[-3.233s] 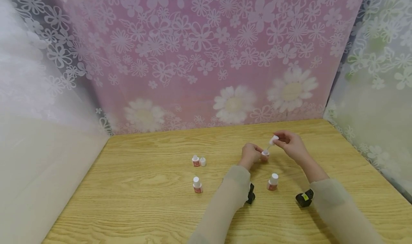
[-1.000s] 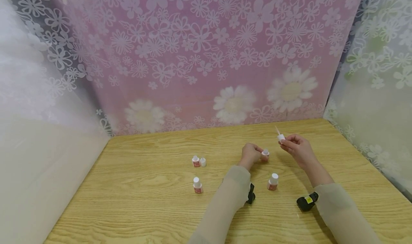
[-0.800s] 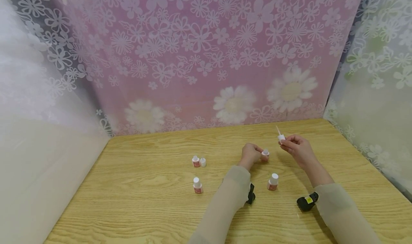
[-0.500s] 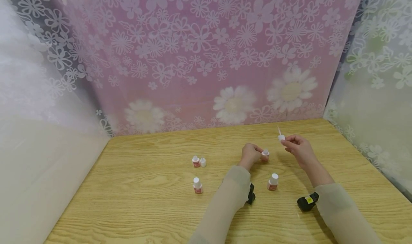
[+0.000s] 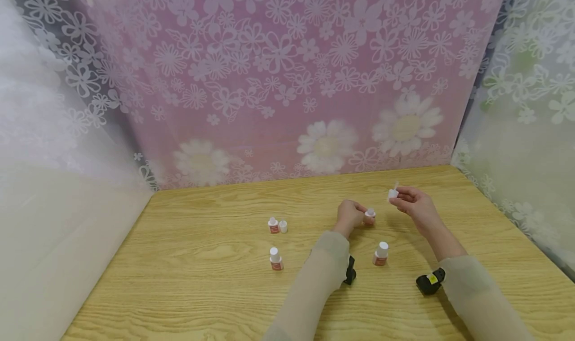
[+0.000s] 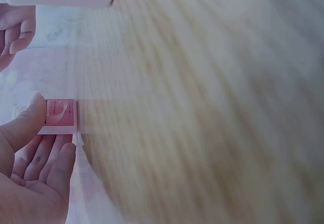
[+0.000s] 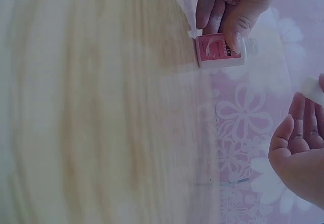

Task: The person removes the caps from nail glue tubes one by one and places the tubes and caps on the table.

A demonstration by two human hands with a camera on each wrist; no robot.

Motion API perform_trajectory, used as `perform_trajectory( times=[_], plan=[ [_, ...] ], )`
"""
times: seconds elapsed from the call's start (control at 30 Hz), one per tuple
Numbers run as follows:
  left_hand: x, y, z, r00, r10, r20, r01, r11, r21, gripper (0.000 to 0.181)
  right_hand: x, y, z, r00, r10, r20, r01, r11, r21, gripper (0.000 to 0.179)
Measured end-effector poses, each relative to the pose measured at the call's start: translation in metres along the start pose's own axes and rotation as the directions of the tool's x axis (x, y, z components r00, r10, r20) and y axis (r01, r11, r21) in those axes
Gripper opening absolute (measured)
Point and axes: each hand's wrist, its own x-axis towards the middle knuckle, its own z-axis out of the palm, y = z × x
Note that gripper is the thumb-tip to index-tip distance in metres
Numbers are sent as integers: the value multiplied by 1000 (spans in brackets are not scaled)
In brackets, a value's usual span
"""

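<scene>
In the head view my left hand (image 5: 350, 216) pinches a small white bottle (image 5: 370, 214), which stands uncapped on the table. The left wrist view shows the red label (image 6: 62, 112) on that bottle, with my thumb across part of it. To the right and a little higher, my right hand (image 5: 419, 208) holds a white brush cap (image 5: 393, 194) between thumb and fingers. Its thin brush (image 5: 397, 185) points upward, leaning right. The right wrist view catches the brush cap (image 7: 311, 88) at its edge, apart from the bottle (image 7: 218, 50).
A capped bottle (image 5: 381, 254) stands in front, between my forearms. Another capped bottle (image 5: 276, 259) is on the left. Behind it stands an open bottle (image 5: 273, 225) beside its upright cap (image 5: 283, 226). Floral curtains (image 5: 278, 81) enclose the wooden table (image 5: 202, 281).
My right hand has drawn the brush out of the bottle neck and moved right. Most recently it has turned the cap, so the brush leans right. The left hand has stayed on the bottle.
</scene>
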Motion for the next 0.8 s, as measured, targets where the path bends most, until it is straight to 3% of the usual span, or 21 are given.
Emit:
perform_trajectory(
  times=[0.13, 0.33, 0.6, 0.8],
  plan=[
    [0, 0, 0, 1000, 15, -4, -15, 1000, 4, 20, 0, 0, 0, 1000, -13, 11, 15, 982, -186, 54],
    [-1, 1, -1, 1000, 17, -1, -17, 1000, 7, 20, 3, -1, 0, 999, 0, 45, 19, 910, -414, 50],
    [0, 2, 0, 1000, -4, 7, 3, 1000, 8, 20, 9, 4, -2, 990, 0, 141, 79, 830, -552, 40],
    [-1, 2, -1, 1000, -7, 16, 7, 1000, 13, 21, 14, 8, -4, 979, 30, 200, 97, 797, -596, 33]
  ],
)
